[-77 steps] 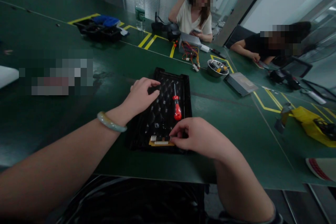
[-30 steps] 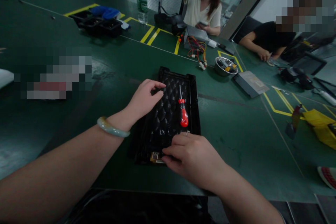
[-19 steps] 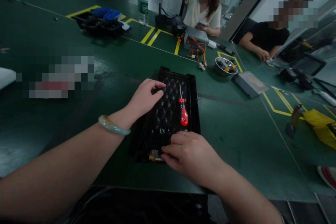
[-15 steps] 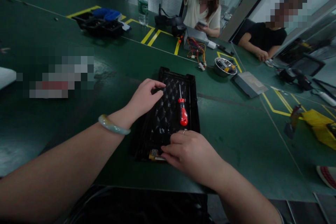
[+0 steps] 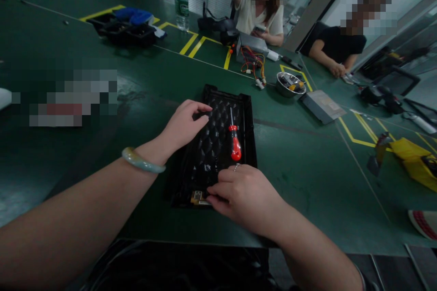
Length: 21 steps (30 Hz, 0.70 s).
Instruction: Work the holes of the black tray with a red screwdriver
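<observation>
A black plastic panel [image 5: 248,134] with a quilted, diamond-patterned inside lies lengthwise on the green table in front of me. On it rests a screwdriver [image 5: 235,143] with a red and black handle, its shaft pointing away. My left hand [image 5: 186,122] is over the panel's left long edge, thumb and index finger apart, with nothing between them. A small yellow-brown circuit board [image 5: 198,197] sits at the panel's near end. My right hand [image 5: 244,195] has its thumb and index finger pinched together at the board's right side; whatever is between the fingertips is hidden.
Beyond the panel are a metal bowl [image 5: 290,84] of small parts, a grey metal box [image 5: 252,44] with coloured cables, and a flat grey case [image 5: 322,107]. A black tray [image 5: 123,32], a water bottle [image 5: 181,2] and a yellow bag [image 5: 414,161] stand farther out. Two people sit opposite.
The whole view has shifted slightly, so everything appears a little farther left and up. Both hands keep nearly the same pose at the panel, and the screwdriver lies as before.
</observation>
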### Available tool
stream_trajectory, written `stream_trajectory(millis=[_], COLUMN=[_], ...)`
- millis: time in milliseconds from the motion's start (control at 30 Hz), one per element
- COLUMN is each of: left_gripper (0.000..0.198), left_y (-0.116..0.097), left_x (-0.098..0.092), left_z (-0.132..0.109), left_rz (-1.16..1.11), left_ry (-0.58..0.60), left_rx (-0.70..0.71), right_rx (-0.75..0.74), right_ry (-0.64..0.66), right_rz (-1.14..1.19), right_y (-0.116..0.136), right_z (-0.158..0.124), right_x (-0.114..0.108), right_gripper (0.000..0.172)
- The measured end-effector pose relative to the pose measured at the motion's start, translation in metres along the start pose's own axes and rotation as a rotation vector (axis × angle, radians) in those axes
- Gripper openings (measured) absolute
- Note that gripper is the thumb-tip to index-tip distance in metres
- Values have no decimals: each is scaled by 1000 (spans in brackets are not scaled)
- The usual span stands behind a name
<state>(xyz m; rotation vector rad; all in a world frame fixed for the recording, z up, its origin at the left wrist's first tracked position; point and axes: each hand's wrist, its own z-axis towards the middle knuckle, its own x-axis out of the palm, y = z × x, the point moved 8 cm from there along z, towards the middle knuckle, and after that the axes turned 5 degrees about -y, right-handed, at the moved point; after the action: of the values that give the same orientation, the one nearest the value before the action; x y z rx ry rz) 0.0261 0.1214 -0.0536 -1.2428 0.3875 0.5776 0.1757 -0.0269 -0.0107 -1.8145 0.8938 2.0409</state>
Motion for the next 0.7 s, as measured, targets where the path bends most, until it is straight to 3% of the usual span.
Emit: stream_trajectory(millis=[200, 333, 533, 633, 700], left_gripper=[30, 30, 31, 31, 32], left_y=[-1, 0, 0, 1, 2], left_x=[0, 1, 1, 1, 2], left_z=[0, 1, 1, 1, 1], left_rz=[-1, -7, -3, 0, 0], left_ry=[-1, -2, -4, -7, -6], left_rx=[13, 27, 32, 32, 30], right_rx=[7, 164, 487, 599, 572], right_ry=[10, -6, -202, -303, -345], right_rz=[46, 178, 579, 838, 954], right_y=[-3, -11, -33, -46, -47], right_z=[2, 0, -7, -11, -11], right_x=[5, 6, -11, -8, -6], right_gripper=[26, 13, 7, 20, 44])
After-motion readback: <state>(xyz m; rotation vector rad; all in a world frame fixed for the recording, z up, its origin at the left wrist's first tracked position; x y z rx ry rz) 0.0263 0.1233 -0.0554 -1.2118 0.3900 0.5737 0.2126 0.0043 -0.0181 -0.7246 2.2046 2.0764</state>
